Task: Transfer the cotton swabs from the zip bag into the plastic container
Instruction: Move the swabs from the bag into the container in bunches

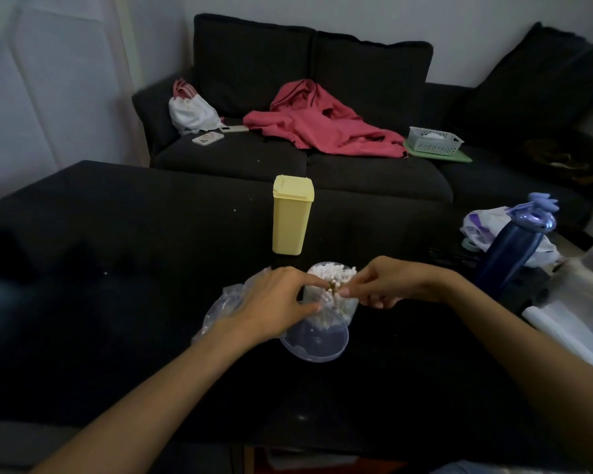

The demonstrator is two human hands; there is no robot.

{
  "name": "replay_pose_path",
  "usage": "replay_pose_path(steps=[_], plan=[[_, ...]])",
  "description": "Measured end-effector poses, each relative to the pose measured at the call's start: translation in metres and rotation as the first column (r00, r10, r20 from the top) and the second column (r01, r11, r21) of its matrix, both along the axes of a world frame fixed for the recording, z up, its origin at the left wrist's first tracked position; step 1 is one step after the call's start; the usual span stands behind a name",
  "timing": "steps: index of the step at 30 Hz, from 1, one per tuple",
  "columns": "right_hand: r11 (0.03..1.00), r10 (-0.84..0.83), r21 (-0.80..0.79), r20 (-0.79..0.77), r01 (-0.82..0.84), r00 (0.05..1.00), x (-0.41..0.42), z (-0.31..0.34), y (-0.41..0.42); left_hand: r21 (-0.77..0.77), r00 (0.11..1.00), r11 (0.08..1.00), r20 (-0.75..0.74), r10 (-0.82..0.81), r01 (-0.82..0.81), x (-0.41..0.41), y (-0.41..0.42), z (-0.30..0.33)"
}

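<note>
A clear round plastic container [348, 306] stands on the black table, packed with upright white cotton swabs [332, 272]. My left hand [274, 302] grips the container's left side, thumb and fingers pinching at the swabs. My right hand [387, 282] pinches swabs at the container's right rim. Crumpled under and behind my left hand lies the clear zip bag [226, 302]. A clear round lid [317, 340] lies flat in front of the container.
A yellow lidded box [291, 215] stands behind the container. A dark blue bottle [514, 248], plastic bags [486, 227] and white papers [569, 323] crowd the table's right side. A dark sofa [374, 172] with a red garment [319, 121] lies beyond.
</note>
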State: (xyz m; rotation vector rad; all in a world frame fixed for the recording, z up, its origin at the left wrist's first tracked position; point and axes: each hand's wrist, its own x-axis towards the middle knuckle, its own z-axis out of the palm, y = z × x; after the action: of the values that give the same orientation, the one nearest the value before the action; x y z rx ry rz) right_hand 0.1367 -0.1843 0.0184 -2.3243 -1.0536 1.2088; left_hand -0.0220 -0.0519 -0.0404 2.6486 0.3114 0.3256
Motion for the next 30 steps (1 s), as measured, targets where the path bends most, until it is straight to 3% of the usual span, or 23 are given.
replay_pose_path(steps=[6, 8, 12, 18, 22, 26, 30], plan=[[0.949, -0.031, 0.316, 0.115, -0.007, 0.993, -0.009, -0.022, -0.018, 0.011, 0.993, 0.995, -0.071, -0.094, 0.095, -0.005, -0.006, -0.006], [0.916, -0.069, 0.4, 0.217, -0.024, 0.974, -0.013, -0.03, -0.018, 0.028, 0.99, 0.993, -0.087, -0.11, 0.113, -0.008, -0.006, -0.005], [0.883, -0.072, 0.453, 0.391, -0.124, 0.917, -0.016, -0.04, -0.018, 0.006, 0.985, 0.989, -0.101, -0.143, 0.145, -0.011, -0.005, -0.001], [0.9, -0.167, 0.433, 0.235, 0.051, 0.958, -0.015, -0.038, -0.02, 0.11, 0.971, 0.972, -0.147, -0.19, 0.207, -0.008, -0.005, -0.004], [0.931, -0.14, 0.359, 0.207, 0.058, 0.968, -0.018, -0.038, -0.022, 0.098, 0.969, 0.972, -0.148, -0.2, 0.215, -0.007, -0.002, -0.001], [0.843, -0.287, 0.518, 0.204, 0.146, 0.936, -0.019, -0.04, -0.027, 0.116, 0.996, 0.989, -0.034, -0.087, 0.091, -0.009, 0.003, 0.003], [0.797, -0.38, 0.552, 0.141, 0.245, 0.914, -0.022, -0.049, -0.025, 0.162, 0.999, 0.986, -0.036, -0.037, 0.042, -0.006, 0.004, 0.005]])
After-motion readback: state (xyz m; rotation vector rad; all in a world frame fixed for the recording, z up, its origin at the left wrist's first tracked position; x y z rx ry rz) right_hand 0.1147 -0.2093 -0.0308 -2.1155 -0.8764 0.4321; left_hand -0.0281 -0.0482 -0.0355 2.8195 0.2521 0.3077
